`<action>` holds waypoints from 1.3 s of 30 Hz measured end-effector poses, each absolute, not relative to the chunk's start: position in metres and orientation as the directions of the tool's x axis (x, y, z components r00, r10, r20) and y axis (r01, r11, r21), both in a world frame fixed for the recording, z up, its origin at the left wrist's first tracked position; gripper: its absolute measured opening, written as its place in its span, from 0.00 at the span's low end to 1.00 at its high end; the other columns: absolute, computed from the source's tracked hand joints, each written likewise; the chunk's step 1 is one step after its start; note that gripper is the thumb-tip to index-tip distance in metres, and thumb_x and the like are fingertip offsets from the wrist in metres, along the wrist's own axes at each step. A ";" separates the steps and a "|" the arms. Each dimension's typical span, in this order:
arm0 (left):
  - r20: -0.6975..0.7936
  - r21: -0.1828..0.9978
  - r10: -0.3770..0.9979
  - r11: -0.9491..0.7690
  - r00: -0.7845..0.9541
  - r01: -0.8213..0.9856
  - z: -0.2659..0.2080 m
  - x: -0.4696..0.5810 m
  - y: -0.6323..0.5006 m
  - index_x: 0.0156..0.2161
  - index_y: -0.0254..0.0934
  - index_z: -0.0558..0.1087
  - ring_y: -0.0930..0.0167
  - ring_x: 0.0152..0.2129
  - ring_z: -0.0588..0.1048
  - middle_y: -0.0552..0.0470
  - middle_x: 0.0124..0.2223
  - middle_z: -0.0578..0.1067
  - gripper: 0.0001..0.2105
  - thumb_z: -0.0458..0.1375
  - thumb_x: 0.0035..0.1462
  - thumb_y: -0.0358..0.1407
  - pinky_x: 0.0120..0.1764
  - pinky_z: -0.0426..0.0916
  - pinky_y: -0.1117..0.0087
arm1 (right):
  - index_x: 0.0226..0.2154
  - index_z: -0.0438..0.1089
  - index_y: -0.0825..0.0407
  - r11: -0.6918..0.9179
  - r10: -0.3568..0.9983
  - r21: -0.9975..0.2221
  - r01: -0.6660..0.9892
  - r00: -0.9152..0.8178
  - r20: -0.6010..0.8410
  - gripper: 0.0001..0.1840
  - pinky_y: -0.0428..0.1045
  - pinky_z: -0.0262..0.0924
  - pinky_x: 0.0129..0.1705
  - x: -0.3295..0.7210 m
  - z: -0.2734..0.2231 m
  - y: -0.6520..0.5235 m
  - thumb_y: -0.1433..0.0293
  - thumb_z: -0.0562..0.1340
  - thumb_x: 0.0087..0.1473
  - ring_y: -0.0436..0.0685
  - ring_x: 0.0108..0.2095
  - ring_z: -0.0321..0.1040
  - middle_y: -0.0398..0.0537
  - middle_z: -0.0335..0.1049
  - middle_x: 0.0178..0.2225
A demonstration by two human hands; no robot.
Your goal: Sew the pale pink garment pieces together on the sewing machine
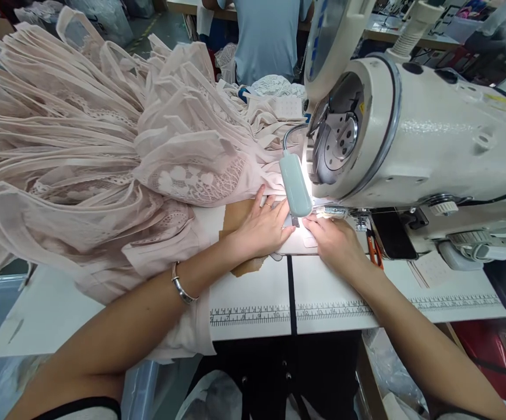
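Observation:
My left hand (264,228) lies flat with fingers apart, just left of the needle area of the sewing machine (436,128). Its fingertips touch pale pink fabric that runs in from the pile of bra pieces (200,169). On the needle's right, my right hand (336,240) has its fingers bent and close together; what they hold is hidden. A small pale tag (309,241) lies between the hands. A mint-green lamp (295,184) on a bendable neck hangs over the stitching spot and covers part of it.
Orange-handled scissors (374,249) and a black phone (393,233) lie right of my right hand. A printed ruler (253,315) runs along the table's front edge. Brown paper (235,219) shows beneath my left hand. A person in a blue shirt (265,41) is beyond the table.

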State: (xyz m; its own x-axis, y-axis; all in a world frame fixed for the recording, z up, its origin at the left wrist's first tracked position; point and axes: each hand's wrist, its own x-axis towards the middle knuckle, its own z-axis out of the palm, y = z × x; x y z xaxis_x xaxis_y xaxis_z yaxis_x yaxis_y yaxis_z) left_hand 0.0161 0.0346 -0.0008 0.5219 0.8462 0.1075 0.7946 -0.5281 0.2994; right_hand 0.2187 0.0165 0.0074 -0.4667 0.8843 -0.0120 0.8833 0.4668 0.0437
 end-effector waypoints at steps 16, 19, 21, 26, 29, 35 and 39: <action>0.140 0.241 0.824 -0.566 0.549 0.789 -0.001 0.016 0.035 0.57 0.31 0.65 0.57 0.59 0.65 0.43 0.54 0.73 0.19 0.43 0.69 0.40 0.69 0.34 0.47 | 0.58 0.71 0.53 0.509 0.860 0.025 0.860 -0.509 0.021 0.33 0.59 0.64 0.51 0.223 0.002 0.017 0.84 0.48 0.55 0.65 0.48 0.69 0.57 0.75 0.51; 0.138 0.243 0.828 -0.560 0.543 0.792 0.000 0.016 0.035 0.56 0.32 0.65 0.57 0.59 0.66 0.43 0.53 0.74 0.18 0.44 0.69 0.40 0.69 0.34 0.47 | 0.59 0.70 0.53 0.489 0.872 0.014 0.872 -0.489 -0.019 0.33 0.60 0.63 0.52 0.221 0.005 0.017 0.83 0.48 0.55 0.66 0.49 0.68 0.59 0.73 0.53; 0.136 0.244 0.830 -0.557 0.541 0.794 0.001 0.016 0.034 0.56 0.32 0.66 0.58 0.59 0.66 0.44 0.51 0.74 0.18 0.43 0.69 0.39 0.69 0.34 0.48 | 0.59 0.69 0.53 0.483 0.875 0.014 0.875 -0.483 -0.032 0.32 0.60 0.62 0.52 0.220 0.006 0.017 0.83 0.48 0.56 0.67 0.49 0.68 0.60 0.72 0.54; 0.116 0.234 0.833 -0.552 0.541 0.800 0.005 0.017 0.033 0.55 0.32 0.66 0.57 0.59 0.66 0.43 0.51 0.74 0.18 0.43 0.69 0.39 0.69 0.33 0.47 | 0.60 0.69 0.53 0.466 0.883 -0.008 0.885 -0.466 -0.059 0.32 0.61 0.60 0.53 0.218 0.008 0.017 0.82 0.47 0.56 0.67 0.49 0.67 0.61 0.70 0.56; 0.093 0.235 0.837 -0.544 0.539 0.805 0.008 0.017 0.033 0.55 0.31 0.66 0.55 0.60 0.65 0.43 0.51 0.74 0.18 0.44 0.69 0.40 0.69 0.35 0.46 | 0.60 0.68 0.53 0.446 0.891 -0.020 0.895 -0.447 -0.078 0.32 0.62 0.59 0.54 0.216 0.011 0.016 0.81 0.47 0.57 0.67 0.49 0.66 0.61 0.68 0.57; 0.082 0.230 0.838 -0.542 0.539 0.808 0.009 0.018 0.032 0.52 0.32 0.67 0.55 0.61 0.64 0.44 0.49 0.74 0.17 0.44 0.68 0.39 0.69 0.37 0.46 | 0.62 0.66 0.52 0.429 0.897 -0.022 0.903 -0.429 -0.110 0.33 0.62 0.57 0.55 0.215 0.014 0.015 0.81 0.46 0.58 0.67 0.50 0.65 0.61 0.68 0.57; 0.091 0.219 0.836 -0.546 0.541 0.808 0.008 0.018 0.032 0.52 0.32 0.67 0.54 0.61 0.64 0.44 0.49 0.74 0.16 0.44 0.68 0.39 0.69 0.38 0.45 | 0.61 0.66 0.53 0.421 0.898 -0.027 0.906 -0.421 -0.124 0.34 0.63 0.57 0.55 0.214 0.013 0.016 0.82 0.46 0.56 0.68 0.51 0.65 0.62 0.67 0.58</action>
State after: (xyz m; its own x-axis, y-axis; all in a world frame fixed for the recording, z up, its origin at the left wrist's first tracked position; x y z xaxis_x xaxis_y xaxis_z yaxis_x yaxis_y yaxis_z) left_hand 0.0178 0.0321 0.0079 0.5405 0.8364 0.0914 0.8083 -0.5464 0.2194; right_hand 0.2140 0.0160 0.0134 -0.4214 0.8984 -0.1239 0.9064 0.4215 -0.0270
